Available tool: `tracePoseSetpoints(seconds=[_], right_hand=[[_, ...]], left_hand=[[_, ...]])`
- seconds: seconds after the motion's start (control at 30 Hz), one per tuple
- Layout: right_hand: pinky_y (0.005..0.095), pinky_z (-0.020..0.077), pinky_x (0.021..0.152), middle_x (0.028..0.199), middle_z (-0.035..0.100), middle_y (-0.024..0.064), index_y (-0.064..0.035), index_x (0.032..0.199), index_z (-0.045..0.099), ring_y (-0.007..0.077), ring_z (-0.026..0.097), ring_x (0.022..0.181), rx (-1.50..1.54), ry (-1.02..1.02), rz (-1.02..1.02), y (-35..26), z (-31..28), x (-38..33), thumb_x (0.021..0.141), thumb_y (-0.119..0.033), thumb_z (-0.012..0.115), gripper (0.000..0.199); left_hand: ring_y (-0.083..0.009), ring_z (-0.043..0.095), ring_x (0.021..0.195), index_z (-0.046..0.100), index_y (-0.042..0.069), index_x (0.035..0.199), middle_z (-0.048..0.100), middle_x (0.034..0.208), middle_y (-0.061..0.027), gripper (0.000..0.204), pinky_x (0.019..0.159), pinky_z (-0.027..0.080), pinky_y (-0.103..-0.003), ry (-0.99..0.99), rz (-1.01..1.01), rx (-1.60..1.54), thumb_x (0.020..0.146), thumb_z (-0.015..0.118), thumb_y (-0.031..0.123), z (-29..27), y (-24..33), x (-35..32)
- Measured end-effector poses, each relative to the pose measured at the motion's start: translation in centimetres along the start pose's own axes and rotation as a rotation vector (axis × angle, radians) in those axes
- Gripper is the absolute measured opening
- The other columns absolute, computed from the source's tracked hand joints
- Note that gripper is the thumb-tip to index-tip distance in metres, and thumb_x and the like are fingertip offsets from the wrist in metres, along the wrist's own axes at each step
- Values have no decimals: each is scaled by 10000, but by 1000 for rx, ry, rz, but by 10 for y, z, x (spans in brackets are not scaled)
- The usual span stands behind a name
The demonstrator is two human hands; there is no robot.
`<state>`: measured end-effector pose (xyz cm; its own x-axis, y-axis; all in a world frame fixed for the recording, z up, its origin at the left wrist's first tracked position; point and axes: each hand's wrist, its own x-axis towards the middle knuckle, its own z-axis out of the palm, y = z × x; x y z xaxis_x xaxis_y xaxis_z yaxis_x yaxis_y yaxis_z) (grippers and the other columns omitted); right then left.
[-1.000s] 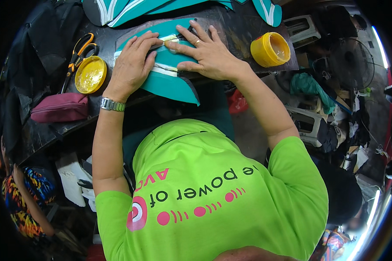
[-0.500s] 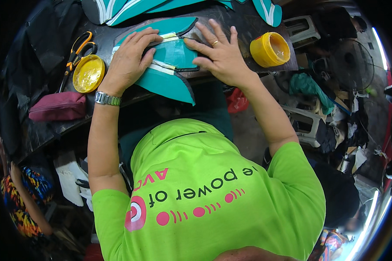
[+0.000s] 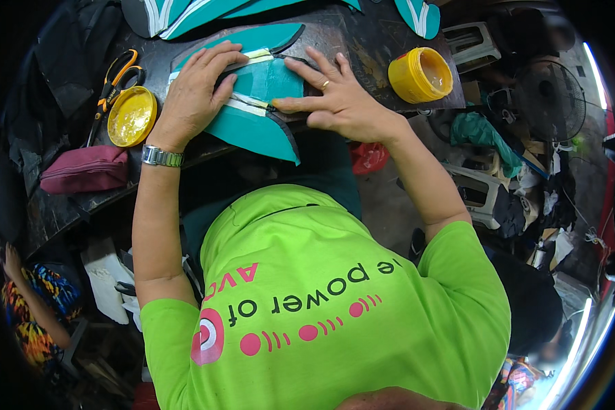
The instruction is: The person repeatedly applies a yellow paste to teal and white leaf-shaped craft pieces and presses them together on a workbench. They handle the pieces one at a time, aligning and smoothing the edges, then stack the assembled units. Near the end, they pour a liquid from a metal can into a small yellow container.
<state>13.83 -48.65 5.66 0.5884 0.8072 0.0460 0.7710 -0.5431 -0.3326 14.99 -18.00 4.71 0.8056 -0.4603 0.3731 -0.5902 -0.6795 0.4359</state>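
Observation:
A teal sheet-material piece [image 3: 270,80] lies on the dark table, with pointed flaps, black-edged ends and two white-and-yellow strips. My left hand [image 3: 201,92], a metal watch at its wrist, rests on the left part of the piece. Its fingers are stretched over the far strip and its thumb lies towards the near one. My right hand [image 3: 345,99] is spread over the right end. One fingertip touches by the end of the far strip, another by the end of the near strip. Neither hand grips anything; the left palm hides part of the piece.
Left of the piece lie a yellow lid [image 3: 132,116], orange-and-black scissors [image 3: 113,85] and a maroon zip pouch [image 3: 85,169]. An open yellow jar [image 3: 420,75] stands near the table's right edge. More teal pieces [image 3: 219,15] lie at the back. A fan [image 3: 550,101] stands off right.
One finger of my right hand has come down to the end of the near strip. My left hand stays in place on the piece. The whole view has shifted slightly.

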Motion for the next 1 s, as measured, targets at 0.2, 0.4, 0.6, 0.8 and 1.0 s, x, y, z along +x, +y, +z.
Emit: tracePoseSetpoints(seconds=[0.2,0.4,0.6,0.8,1.0], right_hand=[[688,-18,1193,1695,201,39,-453,1495,466,343,55,1571,-49,200,164,25,6,3,1037,-613,349,499],[694,-5,1195,1697,188,27,-474,1526,399,351,63,1569,-191,136,159,22,16,-2,999,-661,378,559],[695,-24,1192,1695,192,40,-510,1487,445,399,42,1560,-140,99,127,-8,15,-17,946,-720,428,580],[638,-13,1217,1685,226,47,-466,1409,571,374,69,1561,289,168,73,2,-7,-10,1001,-680,355,509],[594,7,1226,1644,328,75,-186,1414,604,313,136,1561,397,457,357,27,-12,22,1042,-665,148,759]], left_hand=[[-276,430,1430,640,177,1272,571,1440,-32,295,1191,235,-595,-14,-7,208,984,583,194,2,0,-2],[-259,422,1425,638,227,1249,595,1394,14,273,1171,251,-602,53,0,262,984,596,275,7,-1,-3],[-259,435,1415,643,223,1226,606,1375,16,254,1138,296,-548,69,9,226,979,602,266,9,-2,-2],[-274,470,1360,647,198,1208,620,1330,9,261,1122,293,-515,95,-22,242,952,621,242,9,15,-5],[-284,458,1369,651,207,1214,612,1342,6,279,1122,285,-515,140,-84,254,940,631,253,18,31,-12]])
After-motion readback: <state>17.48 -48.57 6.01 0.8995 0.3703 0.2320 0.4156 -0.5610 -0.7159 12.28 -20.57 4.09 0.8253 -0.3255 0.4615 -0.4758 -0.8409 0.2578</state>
